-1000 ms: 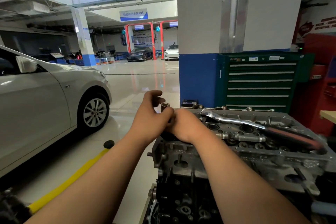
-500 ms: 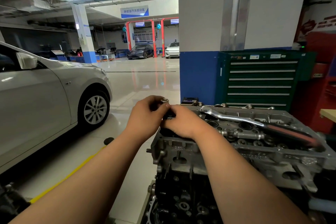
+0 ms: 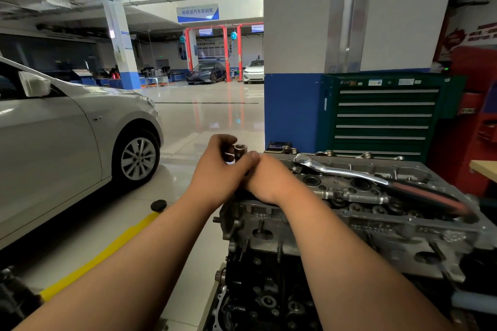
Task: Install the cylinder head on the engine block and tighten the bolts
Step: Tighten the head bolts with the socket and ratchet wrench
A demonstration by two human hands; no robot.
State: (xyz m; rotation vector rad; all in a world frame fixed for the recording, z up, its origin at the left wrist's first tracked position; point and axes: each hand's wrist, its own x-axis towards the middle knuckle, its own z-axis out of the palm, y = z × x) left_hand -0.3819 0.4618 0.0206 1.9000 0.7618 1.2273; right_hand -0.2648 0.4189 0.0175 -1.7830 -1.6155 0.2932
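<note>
Over the end of the cylinder head (image 3: pixel 403 226), which sits on the engine block (image 3: pixel 269 290), the left hand (image 3: pixel 217 172) grips a socket (image 3: pixel 240 150) upright, seemingly readying it for the ratchet (image 3: pixel 349 173) lying close by; the right hand (image 3: pixel 271 183) hides its own grip.

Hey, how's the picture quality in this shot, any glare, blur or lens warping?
Head view: the glossy floor mirrors the red lift posts with bright glare; wide-angle warping bows lines near the frame edges; the ratchet handle goes soft toward the right edge; the left hand and its socket are sharp.
</note>
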